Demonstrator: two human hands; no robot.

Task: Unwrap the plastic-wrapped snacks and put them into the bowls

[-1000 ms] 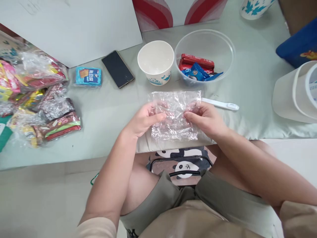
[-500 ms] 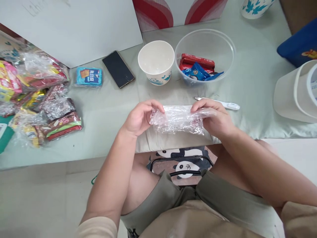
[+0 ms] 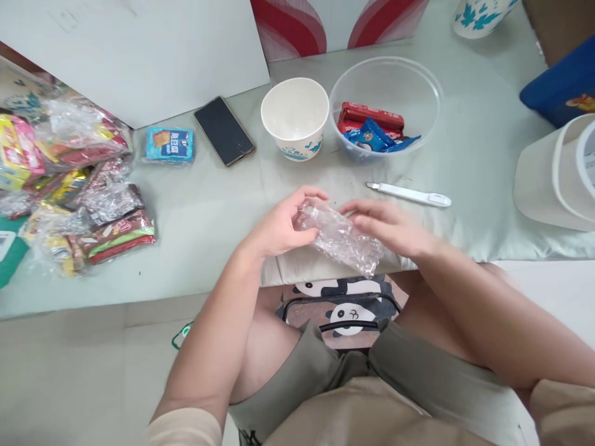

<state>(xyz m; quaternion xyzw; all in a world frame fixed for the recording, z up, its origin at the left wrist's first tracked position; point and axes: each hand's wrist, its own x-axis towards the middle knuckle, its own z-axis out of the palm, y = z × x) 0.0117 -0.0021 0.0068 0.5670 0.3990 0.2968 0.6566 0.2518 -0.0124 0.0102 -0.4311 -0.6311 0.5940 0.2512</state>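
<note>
A crumpled clear plastic bag point(image 3: 341, 238) is between my hands, just above the table's front edge. My left hand point(image 3: 290, 223) grips the bag's left end, thumb below and fingers over the top. My right hand point(image 3: 388, 226), slightly blurred, has its fingers stretched out over the upper right of the bag, and it does not grip it. Beyond my hands stands a white paper cup point(image 3: 295, 118). Beside the cup, a clear plastic bowl point(image 3: 418, 111) holds red packets point(image 3: 369, 118) and blue wrappers point(image 3: 374, 136). A white-handled knife point(image 3: 409, 194) lies past my right hand.
Piled bagged snacks point(image 3: 83, 186) fill the table's left. A blue snack packet point(image 3: 170, 144) and a phone point(image 3: 224, 130) lie before a white board point(image 3: 139, 56). On the right are a white bucket point(image 3: 543, 173) and a blue box point(image 3: 562, 87). Another patterned cup point(image 3: 481, 15) stands behind.
The bag, stretched level between both hands before, is now gathered toward my left hand and hangs tilted down to the right. My right fingers have let go of its end and straightened.
</note>
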